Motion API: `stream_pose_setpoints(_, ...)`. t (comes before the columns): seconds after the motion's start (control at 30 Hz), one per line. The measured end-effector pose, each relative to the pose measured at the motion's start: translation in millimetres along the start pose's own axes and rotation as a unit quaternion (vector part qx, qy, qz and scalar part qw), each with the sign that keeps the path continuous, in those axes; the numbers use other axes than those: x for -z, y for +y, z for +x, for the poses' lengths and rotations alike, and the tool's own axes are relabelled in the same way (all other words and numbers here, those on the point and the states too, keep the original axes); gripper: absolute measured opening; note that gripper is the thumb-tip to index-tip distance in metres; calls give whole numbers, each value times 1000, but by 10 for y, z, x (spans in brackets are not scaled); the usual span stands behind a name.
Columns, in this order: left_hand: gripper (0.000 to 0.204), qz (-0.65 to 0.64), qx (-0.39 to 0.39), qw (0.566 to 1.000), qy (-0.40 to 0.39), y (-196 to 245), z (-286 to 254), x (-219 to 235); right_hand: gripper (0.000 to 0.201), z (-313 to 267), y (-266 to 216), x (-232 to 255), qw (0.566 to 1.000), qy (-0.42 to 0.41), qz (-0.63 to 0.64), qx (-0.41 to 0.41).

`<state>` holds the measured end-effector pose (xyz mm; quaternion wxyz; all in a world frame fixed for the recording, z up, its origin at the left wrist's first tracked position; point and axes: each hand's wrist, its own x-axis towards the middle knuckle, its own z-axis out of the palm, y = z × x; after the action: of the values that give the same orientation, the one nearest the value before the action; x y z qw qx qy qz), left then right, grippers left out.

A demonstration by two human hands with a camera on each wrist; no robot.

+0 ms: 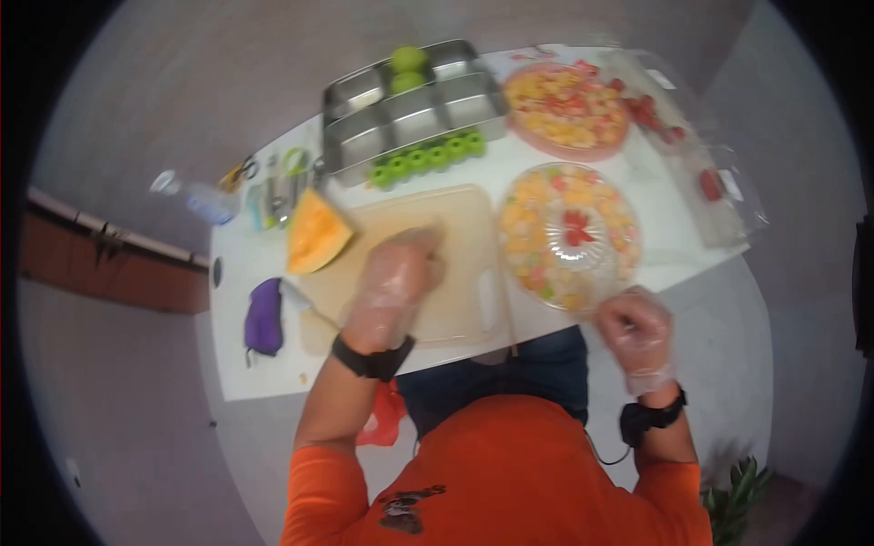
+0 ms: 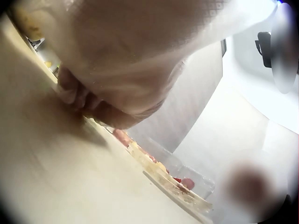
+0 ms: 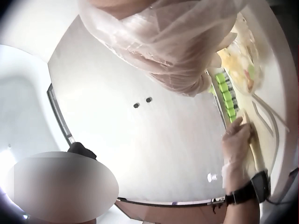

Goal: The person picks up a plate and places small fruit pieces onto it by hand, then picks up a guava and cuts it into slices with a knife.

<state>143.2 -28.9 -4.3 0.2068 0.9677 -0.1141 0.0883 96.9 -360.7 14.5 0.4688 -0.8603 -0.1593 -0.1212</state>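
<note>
My left hand (image 1: 398,273), in a thin clear plastic glove, reaches down over the pale cutting board (image 1: 464,246). In the left wrist view its curled fingers (image 2: 77,95) are right at the board's surface; I cannot tell whether they hold anything. A wedge of orange-fleshed melon (image 1: 316,235) sits at the board's left side, and a knife (image 1: 299,298) lies below it. My right hand (image 1: 637,329), gloved likewise, is beside the near rim of the clear dish of diced fruit (image 1: 523,259). Its fingers are loosely curled, with nothing visible in them.
A pink bowl of cut fruit (image 1: 513,127) stands behind the dish. Clear boxes with strawberries (image 1: 645,114) line the right edge. At the back are a steel compartment tray (image 1: 332,146) and a green-ended row of holders (image 1: 417,162). Tools, a bottle (image 1: 209,202) and a purple pouch (image 1: 264,317) are left.
</note>
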Motion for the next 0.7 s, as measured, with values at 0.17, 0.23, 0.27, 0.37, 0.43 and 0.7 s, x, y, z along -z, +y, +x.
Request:
stream_pose_setpoints(0.17, 34, 42, 25, 998, 49, -5, 27, -89, 8, -186, -143, -375, 994, -62, 35, 86)
stream_pose_setpoints(0.23, 34, 85, 21, 996, 35, -26, 29, -93, 9, -203, -166, -455, 991, -79, 49, 98)
stream_pose_setpoints(0.27, 34, 85, 19, 996, 35, -39, 34, -96, 10, -210, -161, -476, 987, -99, 70, 109)
stream_pose_setpoints(0.37, 33, 83, 24, 995, 52, -85, 48, -116, 12, -197, -142, -486, 986, -101, 62, 118)
stream_pose_setpoints(0.43, 31, 96, 48, 991, 75, -108, 61, -124, 12, -175, -154, -492, 986, -99, 57, 119)
stream_pose_setpoints(0.7, 36, -149, 134, 974, 101, -155, -7, -116, 16, -81, -226, -505, 988, -90, 54, 111)
